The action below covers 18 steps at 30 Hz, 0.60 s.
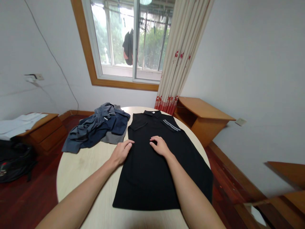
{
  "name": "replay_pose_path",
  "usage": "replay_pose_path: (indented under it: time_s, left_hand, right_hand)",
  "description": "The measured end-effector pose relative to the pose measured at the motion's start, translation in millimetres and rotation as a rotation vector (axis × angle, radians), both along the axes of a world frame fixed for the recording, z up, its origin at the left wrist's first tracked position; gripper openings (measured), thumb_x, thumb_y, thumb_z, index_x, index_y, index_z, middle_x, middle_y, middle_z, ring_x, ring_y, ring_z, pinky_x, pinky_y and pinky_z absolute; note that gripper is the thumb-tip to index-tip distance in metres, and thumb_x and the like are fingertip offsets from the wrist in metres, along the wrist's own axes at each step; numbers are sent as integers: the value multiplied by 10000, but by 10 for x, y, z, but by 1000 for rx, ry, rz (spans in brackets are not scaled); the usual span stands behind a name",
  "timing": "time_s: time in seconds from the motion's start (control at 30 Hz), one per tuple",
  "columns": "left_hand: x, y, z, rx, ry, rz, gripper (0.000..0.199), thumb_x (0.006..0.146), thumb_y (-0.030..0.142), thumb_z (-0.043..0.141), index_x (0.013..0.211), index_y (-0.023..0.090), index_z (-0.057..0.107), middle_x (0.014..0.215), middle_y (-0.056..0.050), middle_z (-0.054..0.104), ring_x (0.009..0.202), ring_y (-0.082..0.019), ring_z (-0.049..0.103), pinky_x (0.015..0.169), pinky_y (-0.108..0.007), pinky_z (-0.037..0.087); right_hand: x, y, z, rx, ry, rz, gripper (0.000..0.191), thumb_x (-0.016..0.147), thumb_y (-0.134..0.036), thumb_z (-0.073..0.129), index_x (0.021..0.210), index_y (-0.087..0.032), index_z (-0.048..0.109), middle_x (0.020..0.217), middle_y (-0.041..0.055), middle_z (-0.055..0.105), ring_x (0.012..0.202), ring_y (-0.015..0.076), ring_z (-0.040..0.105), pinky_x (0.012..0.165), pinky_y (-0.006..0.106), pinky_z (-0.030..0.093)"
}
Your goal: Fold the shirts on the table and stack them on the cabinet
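A black polo shirt (149,168) lies spread on a round, pale table (83,171), its collar at the far end. Both short sleeves are folded in over the body; the one on the right carries two light stripes. At the shirt's left edge rests my left hand (121,152), fingers stretched and fingertips touching the cloth. My right hand (161,146) is over the middle of the shirt, fingers slightly curved and thumb apart, with no cloth visibly gripped. The shirt's right side hangs toward the table's edge, partly behind my right forearm.
A heap of grey and navy clothes (100,127) lies at the table's far left. Beyond the table stand a wooden desk (202,109) and a long curtain (181,57) beside the window. A wooden cabinet (47,132) and a black bag (15,160) are on the left.
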<state>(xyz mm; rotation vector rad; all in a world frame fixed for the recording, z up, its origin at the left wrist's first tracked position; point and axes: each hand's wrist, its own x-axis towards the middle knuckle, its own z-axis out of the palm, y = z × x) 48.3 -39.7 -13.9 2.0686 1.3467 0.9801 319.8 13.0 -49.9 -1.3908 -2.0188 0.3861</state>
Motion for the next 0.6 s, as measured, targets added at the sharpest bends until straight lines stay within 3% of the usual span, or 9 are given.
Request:
replay_pose_path:
  time_s: [0.17, 0.33, 0.5, 0.6]
  left_hand:
    - [-61, 34, -67, -16, 64, -15, 514, 966, 339, 255, 1044, 181, 738, 685, -30, 619, 712, -212, 590, 669, -313, 389]
    - [-48, 49, -114, -103, -104, -174, 536, 986, 396, 270, 960, 164, 752, 617, 0, 518, 619, -167, 508, 602, -280, 357]
    - [21, -12, -106, -277, -283, -314, 505, 938, 490, 401, 895, 135, 759, 546, 29, 439, 528, -127, 402, 539, -256, 309]
    - [68, -65, -72, -334, -297, -347, 461, 895, 514, 500, 903, 127, 752, 557, 22, 487, 535, -120, 413, 531, -244, 299]
  right_hand:
    - [4, -3, 6, -2, 3, 4, 180, 879, -288, 636, 1010, -204, 725, 1176, 82, 696, 1115, 227, 609, 1016, 409, 444]
    - [5, 0, 1, -2, 7, 2, 176, 875, -280, 638, 1005, -203, 728, 1175, 85, 697, 1112, 227, 611, 1015, 410, 448]
    - [7, 1, -1, 0, 16, -1, 173, 874, -281, 641, 1004, -206, 727, 1179, 86, 696, 1126, 228, 607, 1023, 419, 442]
    - [8, 0, -2, 7, 17, 3, 169, 875, -276, 637, 1000, -204, 725, 1171, 83, 699, 1118, 227, 609, 1022, 416, 444]
